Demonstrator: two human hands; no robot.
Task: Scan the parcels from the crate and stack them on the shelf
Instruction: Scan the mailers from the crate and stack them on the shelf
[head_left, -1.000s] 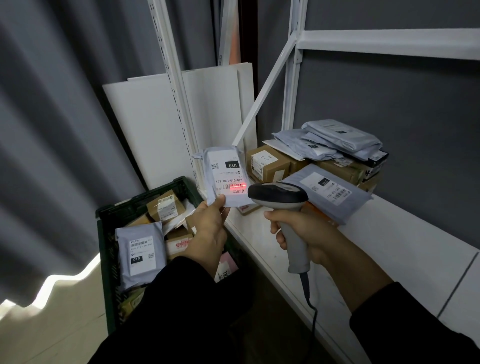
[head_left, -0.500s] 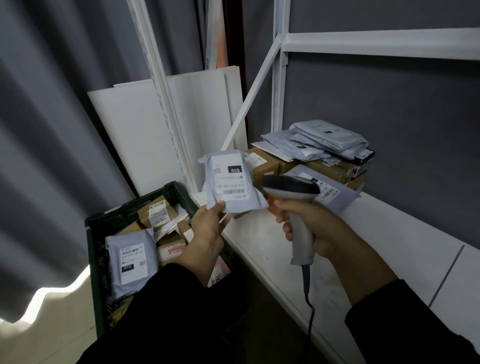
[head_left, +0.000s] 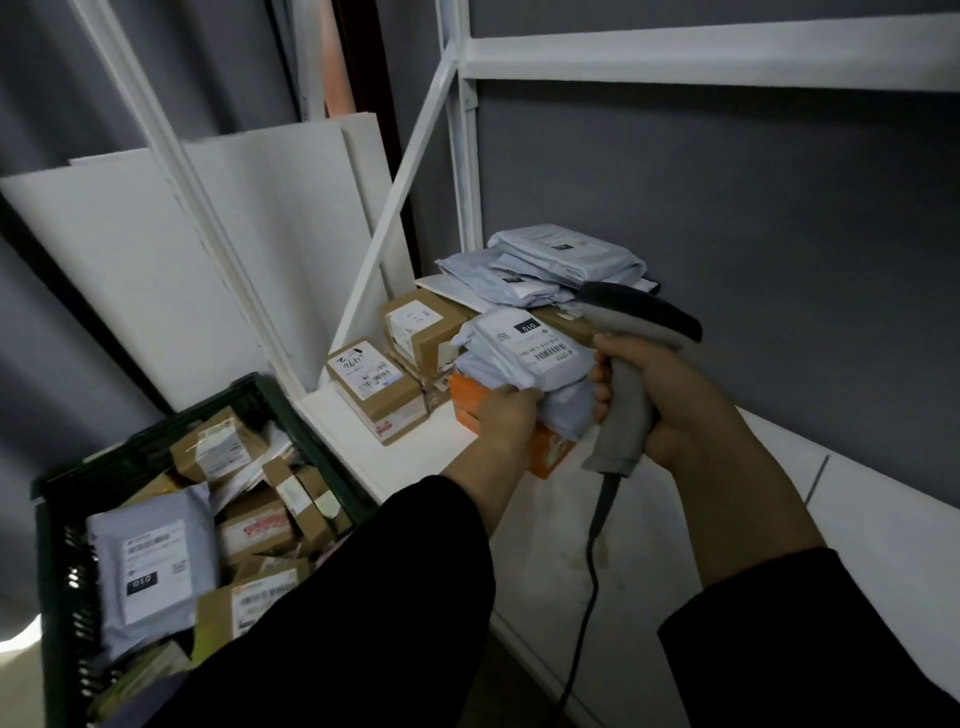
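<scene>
White shelf (head_left: 883, 530), parcels (head_left: 550, 260) half behind scanner (head_left: 626, 410)

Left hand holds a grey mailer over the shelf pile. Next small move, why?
Probably set it down and release: the left hand grips the grey mailer right above the orange box on the shelf; the right hand holds the scanner beside it.

Just one cam here, head-worn wide-angle, looking forward and down, up close on the shelf's (head_left: 649, 519) left end, with the crate (head_left: 314, 452) at lower left.
</scene>
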